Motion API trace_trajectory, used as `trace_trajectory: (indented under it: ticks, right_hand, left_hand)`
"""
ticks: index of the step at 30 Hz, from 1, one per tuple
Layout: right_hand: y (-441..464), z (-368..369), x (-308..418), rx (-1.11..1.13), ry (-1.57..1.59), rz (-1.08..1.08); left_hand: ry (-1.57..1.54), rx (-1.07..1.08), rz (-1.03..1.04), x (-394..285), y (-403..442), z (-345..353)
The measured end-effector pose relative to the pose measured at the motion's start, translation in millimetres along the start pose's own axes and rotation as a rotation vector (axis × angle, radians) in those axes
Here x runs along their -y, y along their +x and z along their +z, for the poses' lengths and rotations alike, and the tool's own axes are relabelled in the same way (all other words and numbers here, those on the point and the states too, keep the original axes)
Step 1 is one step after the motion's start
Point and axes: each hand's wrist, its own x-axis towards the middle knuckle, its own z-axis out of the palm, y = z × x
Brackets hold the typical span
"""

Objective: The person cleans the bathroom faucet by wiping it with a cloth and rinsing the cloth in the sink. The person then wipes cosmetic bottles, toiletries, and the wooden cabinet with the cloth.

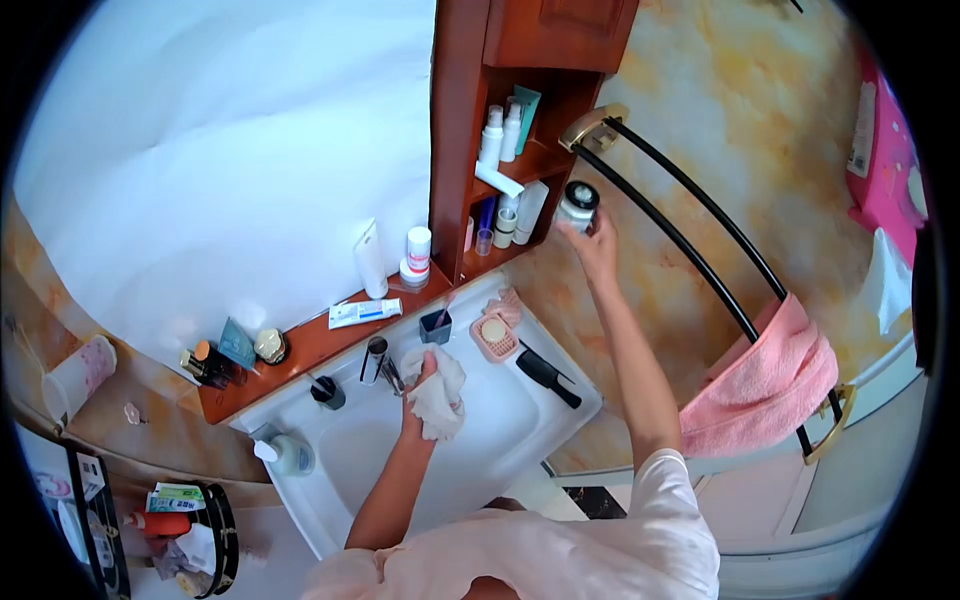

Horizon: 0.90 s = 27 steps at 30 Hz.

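My right hand (597, 243) is raised beside the open shelves, its fingers wrapped round a small jar (579, 205) with a black lid. My left hand (425, 385) is over the sink near the faucet (391, 377), closed on a crumpled white cloth (440, 393) that hangs from it. In the wooden shelf unit (545, 158), white pump bottles (492, 138) stand on the upper level with a green tube (526, 120). A white tube or box (499, 179) lies tilted between levels, and several bottles and a clear cup stand on the lower level.
On the white sink (470, 470) sit a pink soap dish (495, 337), a black comb or brush (548, 377), dark cups (327, 392) and a soap pump bottle (291, 455). A wooden ledge (300, 350) bears a toothpaste tube (364, 313) and jars. At right, a black towel rail (680, 230) holds a pink towel (770, 385).
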Motion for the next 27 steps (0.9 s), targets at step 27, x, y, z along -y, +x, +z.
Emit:
trace_trajectory:
  ticks: [27]
  right_hand:
    - [100.1,57.8,18.2,-0.268,-0.673,-0.268]
  left_hand:
    - [-0.019,0.059,-0.089,36.2,60.3,22.1]
